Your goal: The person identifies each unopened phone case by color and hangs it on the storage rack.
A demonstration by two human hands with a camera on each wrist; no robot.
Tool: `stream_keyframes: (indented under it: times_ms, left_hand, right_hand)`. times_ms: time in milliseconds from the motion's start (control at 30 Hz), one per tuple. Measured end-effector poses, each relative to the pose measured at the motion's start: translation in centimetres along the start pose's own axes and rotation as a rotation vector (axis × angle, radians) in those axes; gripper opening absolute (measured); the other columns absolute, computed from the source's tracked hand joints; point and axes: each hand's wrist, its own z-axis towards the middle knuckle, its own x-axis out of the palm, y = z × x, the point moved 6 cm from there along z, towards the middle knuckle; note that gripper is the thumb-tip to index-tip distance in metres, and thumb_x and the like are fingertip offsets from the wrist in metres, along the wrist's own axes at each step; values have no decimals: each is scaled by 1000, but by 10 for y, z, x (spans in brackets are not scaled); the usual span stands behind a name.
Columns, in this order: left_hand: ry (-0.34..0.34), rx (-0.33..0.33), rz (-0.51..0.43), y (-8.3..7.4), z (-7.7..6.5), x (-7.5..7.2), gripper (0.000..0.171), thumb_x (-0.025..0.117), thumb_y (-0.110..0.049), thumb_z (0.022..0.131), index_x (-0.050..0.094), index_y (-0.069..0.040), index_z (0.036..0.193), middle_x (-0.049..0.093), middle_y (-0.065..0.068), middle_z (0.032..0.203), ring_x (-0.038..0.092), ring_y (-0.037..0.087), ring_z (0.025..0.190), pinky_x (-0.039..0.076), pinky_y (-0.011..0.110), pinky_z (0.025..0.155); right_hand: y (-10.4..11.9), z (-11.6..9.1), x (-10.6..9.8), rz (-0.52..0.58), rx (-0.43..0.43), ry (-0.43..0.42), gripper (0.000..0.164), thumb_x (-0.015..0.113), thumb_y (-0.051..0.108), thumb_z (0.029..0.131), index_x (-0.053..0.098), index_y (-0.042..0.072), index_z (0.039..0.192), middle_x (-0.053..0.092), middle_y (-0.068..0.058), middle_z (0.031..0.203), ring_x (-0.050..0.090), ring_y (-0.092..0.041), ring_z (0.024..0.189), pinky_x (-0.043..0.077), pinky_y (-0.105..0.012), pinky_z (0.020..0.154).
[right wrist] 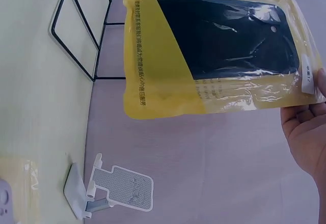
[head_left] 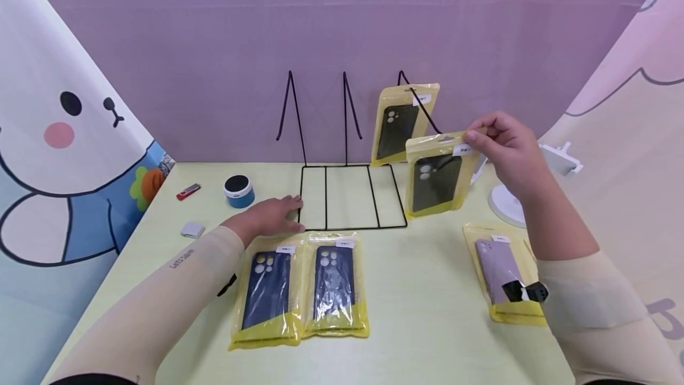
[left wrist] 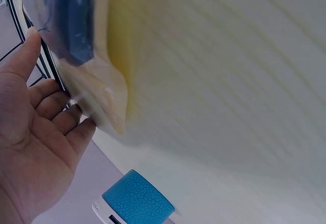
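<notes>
My right hand (head_left: 504, 150) pinches the top corner of a clear-and-yellow pouch with a dark phone case (head_left: 437, 174) inside. This pouch hangs upright by the front end of the right hook of a black wire display rack (head_left: 352, 228); its hang hole overlaps the hook tip in the head view. Farther back on the same hook hangs another dark phone case pouch (head_left: 398, 129). My left hand (head_left: 272, 215) rests at the left edge of the rack's base, thumb and fingers spread, fingertips at the wire (left wrist: 51, 71).
Two pouches with dark blue phone cases (head_left: 267, 290) lie in front of the rack. A pouch with a purple case (head_left: 499, 269) lies at right, near a white phone stand (head_left: 504, 204). At left are a blue speaker (head_left: 238, 192), a red USB stick (head_left: 188, 191) and a small white block (head_left: 192, 229).
</notes>
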Motion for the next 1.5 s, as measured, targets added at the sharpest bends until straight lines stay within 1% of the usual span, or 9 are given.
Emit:
stream_keyframes:
  times_ms: [133, 300, 500, 600, 833, 1133, 1233, 1333, 1500]
  left_hand:
    - [5, -15, -15, 1, 0, 0, 81, 61, -51, 93, 25, -17, 157, 16, 14, 164, 20, 38, 148, 24, 54, 119]
    - [2, -17, -14, 2, 0, 1, 81, 61, -51, 94, 24, -17, 157, 16, 14, 164, 20, 38, 149, 23, 53, 119]
    - [2, -13, -11, 2, 1, 2, 81, 60, -52, 94, 25, -18, 157, 16, 13, 164, 20, 38, 149, 23, 53, 119]
    - [3, -14, -9, 2, 1, 2, 81, 60, -51, 94, 25, -17, 157, 16, 14, 164, 20, 38, 149, 23, 53, 119]
    - [1, -18, -12, 3, 1, 2, 81, 61, -51, 94, 24, -17, 157, 16, 14, 164, 20, 38, 149, 23, 54, 119]
    - [-3, -22, -34, 2, -1, 2, 81, 61, -50, 93, 24, -17, 158, 16, 14, 164, 20, 38, 149, 22, 54, 119]
    - [-3, -22, -34, 2, -1, 2, 81, 61, -51, 93, 24, -17, 158, 16, 14, 164, 20, 38, 149, 22, 54, 119]
    - [-5, -17, -27, 2, 0, 2, 81, 61, -51, 93, 24, -17, 157, 16, 14, 164, 20, 38, 149, 22, 54, 119]
    - [-2, -10, -14, 2, 2, 1, 81, 60, -51, 94, 24, -17, 157, 16, 14, 164, 20, 37, 149, 23, 53, 119]
  right_hand:
    - [-6, 5, 0, 0, 18, -24, 9, 66, 2, 92, 62, -3, 97, 65, -8, 80, 59, -16, 68, 53, -17, 61]
    - [-13, 11, 2, 23, 40, -27, 9, 67, 4, 92, 63, -2, 97, 66, -7, 78, 61, -14, 67, 53, -18, 60]
    - [-14, 13, 2, 99, 8, -35, 6, 66, 1, 92, 63, -3, 95, 65, -5, 77, 59, -13, 66, 51, -18, 60]
    - [-14, 15, 3, 102, 3, -40, 7, 67, 1, 91, 63, -4, 95, 65, -5, 77, 58, -13, 66, 50, -18, 59]
    - [-20, 18, 6, -34, 75, -40, 11, 69, 8, 92, 65, 1, 98, 63, -3, 77, 55, -13, 67, 48, -18, 57]
    - [-27, 27, 8, -229, 107, -43, 17, 69, 20, 93, 64, 6, 101, 62, 2, 79, 52, -11, 68, 45, -18, 58]
    - [-29, 30, 9, -268, 119, -45, 18, 69, 21, 93, 64, 5, 101, 63, 3, 79, 54, -12, 68, 46, -18, 58]
    - [-31, 35, 9, -332, 136, -44, 21, 68, 25, 94, 63, 6, 102, 62, 2, 80, 56, -12, 69, 49, -17, 60]
    - [-34, 42, 9, -413, 193, -45, 27, 66, 35, 94, 62, 10, 105, 62, 1, 86, 58, -14, 76, 52, -16, 66]
